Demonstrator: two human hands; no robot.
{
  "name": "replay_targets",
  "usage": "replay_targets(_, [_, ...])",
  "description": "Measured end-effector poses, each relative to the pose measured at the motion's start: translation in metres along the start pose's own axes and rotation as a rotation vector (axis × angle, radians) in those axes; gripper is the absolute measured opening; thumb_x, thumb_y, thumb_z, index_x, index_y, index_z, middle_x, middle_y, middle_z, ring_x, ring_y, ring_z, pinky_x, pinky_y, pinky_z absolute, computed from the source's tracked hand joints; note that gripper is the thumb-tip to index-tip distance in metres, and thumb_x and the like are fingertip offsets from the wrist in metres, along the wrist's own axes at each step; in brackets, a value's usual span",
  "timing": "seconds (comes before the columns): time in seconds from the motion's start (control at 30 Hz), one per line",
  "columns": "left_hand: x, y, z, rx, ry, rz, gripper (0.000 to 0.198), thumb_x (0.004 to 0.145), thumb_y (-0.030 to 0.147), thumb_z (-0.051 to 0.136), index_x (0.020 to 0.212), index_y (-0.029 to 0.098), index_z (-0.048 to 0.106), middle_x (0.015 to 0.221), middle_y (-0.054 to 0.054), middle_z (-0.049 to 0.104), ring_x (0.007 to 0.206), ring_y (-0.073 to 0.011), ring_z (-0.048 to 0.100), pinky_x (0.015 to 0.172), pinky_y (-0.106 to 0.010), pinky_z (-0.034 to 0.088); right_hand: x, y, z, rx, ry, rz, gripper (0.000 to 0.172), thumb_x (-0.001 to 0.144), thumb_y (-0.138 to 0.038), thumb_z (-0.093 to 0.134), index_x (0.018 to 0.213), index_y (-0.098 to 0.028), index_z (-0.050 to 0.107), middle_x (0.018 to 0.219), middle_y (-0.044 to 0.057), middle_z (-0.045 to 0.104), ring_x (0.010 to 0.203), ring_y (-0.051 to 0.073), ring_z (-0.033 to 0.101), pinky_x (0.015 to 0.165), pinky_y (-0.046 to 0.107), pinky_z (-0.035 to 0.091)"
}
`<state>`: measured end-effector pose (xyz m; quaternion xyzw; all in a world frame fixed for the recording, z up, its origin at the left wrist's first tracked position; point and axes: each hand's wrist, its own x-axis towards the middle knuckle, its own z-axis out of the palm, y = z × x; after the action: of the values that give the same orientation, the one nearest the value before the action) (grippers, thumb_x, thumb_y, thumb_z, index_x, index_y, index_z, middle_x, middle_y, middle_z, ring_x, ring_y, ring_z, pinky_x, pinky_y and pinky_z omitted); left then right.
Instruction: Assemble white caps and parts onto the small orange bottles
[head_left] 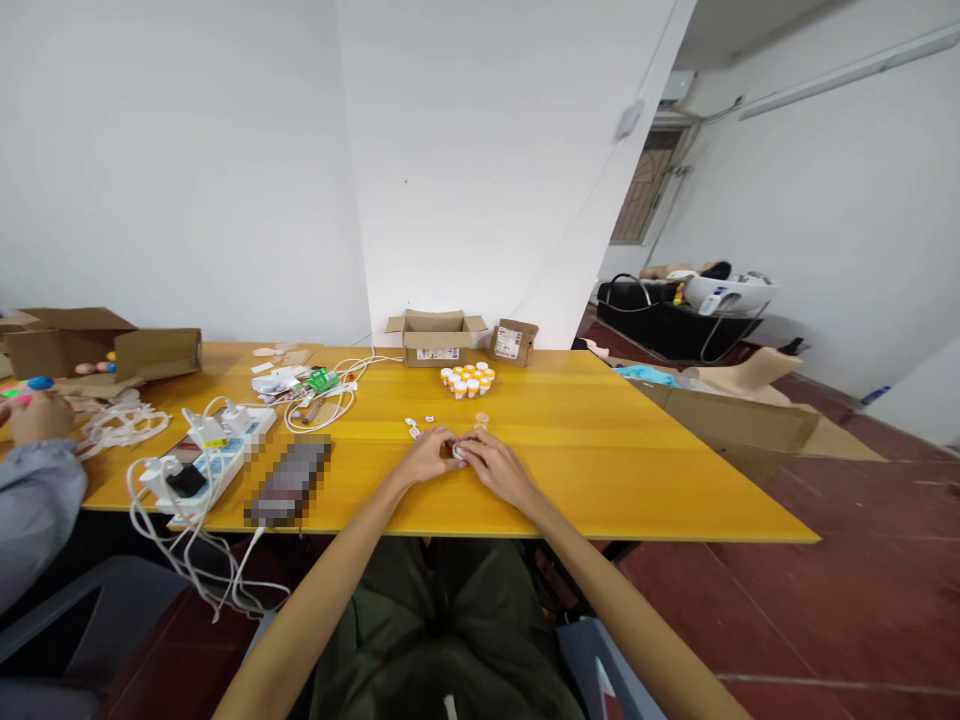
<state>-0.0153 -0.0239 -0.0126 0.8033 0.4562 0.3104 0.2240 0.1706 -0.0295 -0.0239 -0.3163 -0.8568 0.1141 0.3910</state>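
Note:
Over the yellow table (pixel 600 480), my left hand (pixel 429 456) and my right hand (pixel 491 462) meet around a small white round object (pixel 457 452). Fingers of both hands are closed on it, and they partly hide it. Just beyond my left hand lie a few small white pieces (pixel 413 428). A pale round disc (pixel 481 418) lies past my right hand. Farther back stands a cluster of several small orange containers with white lids (pixel 467 380).
Behind the cluster are an open cardboard box (pixel 437 338) and a smaller box (pixel 514 341). To the left lie a blurred phone (pixel 289 483), a power strip (pixel 225 460) and white cables. A co-worker's sleeve (pixel 37 505) is at the far left.

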Motion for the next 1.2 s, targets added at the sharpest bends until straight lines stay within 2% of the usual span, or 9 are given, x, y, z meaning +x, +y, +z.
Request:
replay_targets(0.7, [-0.0023,0.0072,-0.0036,0.009,-0.009,-0.021,0.013,0.075,0.025,0.073,0.086,0.019,0.069,0.085,-0.003,0.066,0.084,-0.0201,0.059,0.081,-0.032,0.047,0.0014,-0.0015,-0.0009,0.026,-0.016,0.022,0.025,0.097,-0.022,0.049,0.102,-0.026,0.073,0.098,0.007,0.066,0.089,0.021,0.064,0.082,0.034,0.053])
replay_targets(1.2, [-0.0022,0.0017,-0.0014,-0.012,0.026,0.027,0.013,0.077,0.028,0.072,0.085,0.019,0.069,0.085,-0.004,0.066,0.083,-0.0207,0.061,0.081,-0.034,0.048,0.0020,0.0001,0.0000,0.001,-0.027,0.059,0.024,0.097,-0.022,0.050,0.104,-0.026,0.073,0.098,0.006,0.066,0.092,0.021,0.064,0.086,0.034,0.053])
